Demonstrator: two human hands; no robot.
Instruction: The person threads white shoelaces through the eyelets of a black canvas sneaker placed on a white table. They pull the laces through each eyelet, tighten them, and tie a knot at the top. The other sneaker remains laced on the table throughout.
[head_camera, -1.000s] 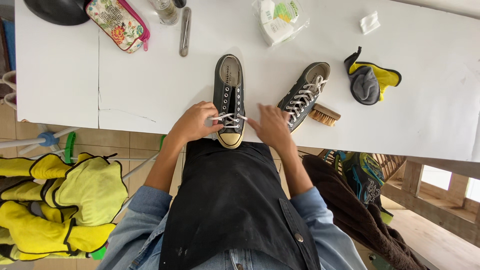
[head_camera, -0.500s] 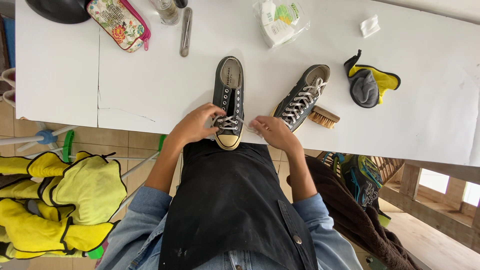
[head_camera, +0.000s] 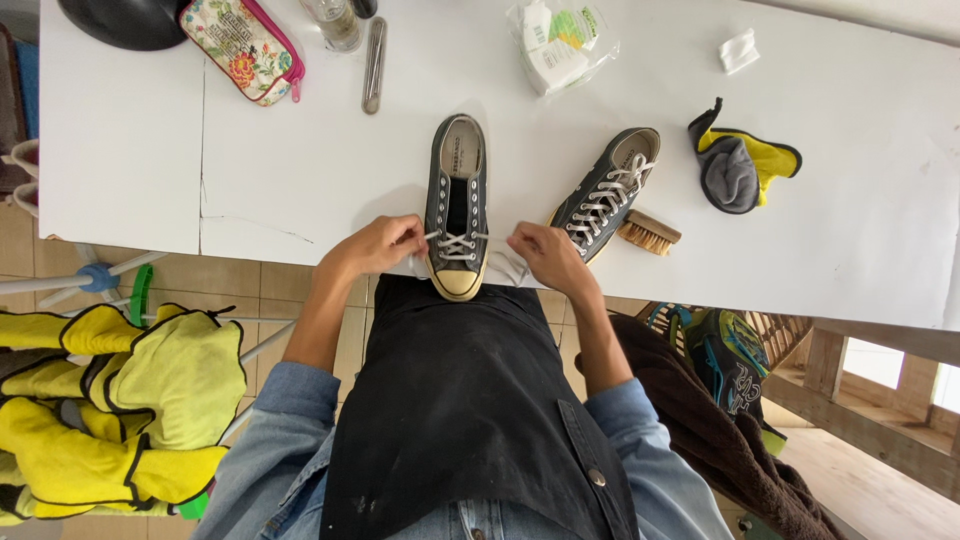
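Both hands, left hand (head_camera: 378, 245) and right hand (head_camera: 545, 255), pinch the white laces (head_camera: 457, 243) of the dark sneaker (head_camera: 458, 205) at the worktop's (head_camera: 300, 170) near edge.

A small shoe-cleaning workshop or home work corner is suggested. A white surface (head_camera: 850, 200) is seen carrying two dark canvas sneakers (head_camera: 456, 205), a bristle brush (head_camera: 649, 232), a grey-and-yellow cleaning cloth (head_camera: 738, 168) and a pack of wipes (head_camera: 560, 42). More yellow cloths (head_camera: 120, 400) are hung on a rack over a tiled floor (head_camera: 90, 255). A black apron (head_camera: 460, 400) is worn.
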